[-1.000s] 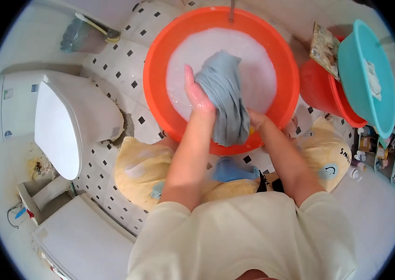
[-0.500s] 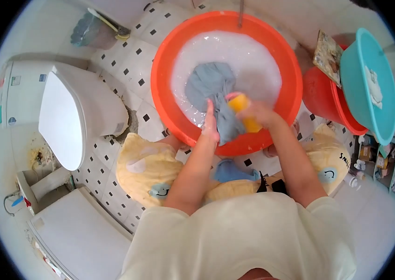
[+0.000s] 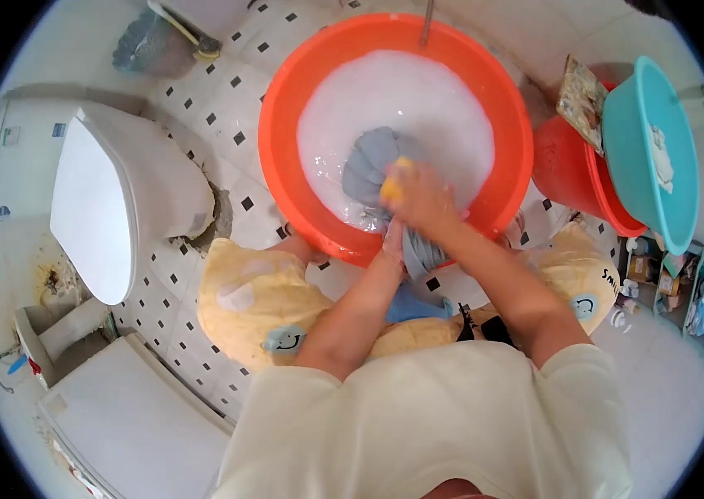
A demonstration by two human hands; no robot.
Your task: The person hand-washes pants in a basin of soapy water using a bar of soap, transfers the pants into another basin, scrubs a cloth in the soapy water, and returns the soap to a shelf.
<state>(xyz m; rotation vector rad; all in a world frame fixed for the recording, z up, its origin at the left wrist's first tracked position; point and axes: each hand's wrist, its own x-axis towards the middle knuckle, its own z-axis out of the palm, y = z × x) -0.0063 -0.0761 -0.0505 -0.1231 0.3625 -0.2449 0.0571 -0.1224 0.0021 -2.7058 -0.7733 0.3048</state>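
Grips yellow block (image 3: pixel 393 186) in right hand (image 3: pixel 427 200) mid-frame; touches gray cloth (image 3: pixel 365 170) with left hand (image 3: pixel 393 238), cannot tell if gripping; might lose block into suds (image 3: pixel 393 87) through slippery wetness

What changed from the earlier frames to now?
The grey cloth, earlier held up over the orange tub, now lies partly in the suds. The left hand came back toward the near rim; the right hand, with the yellow block, moved left and forward over the cloth. No release visible. Tub and teal basin stayed put.
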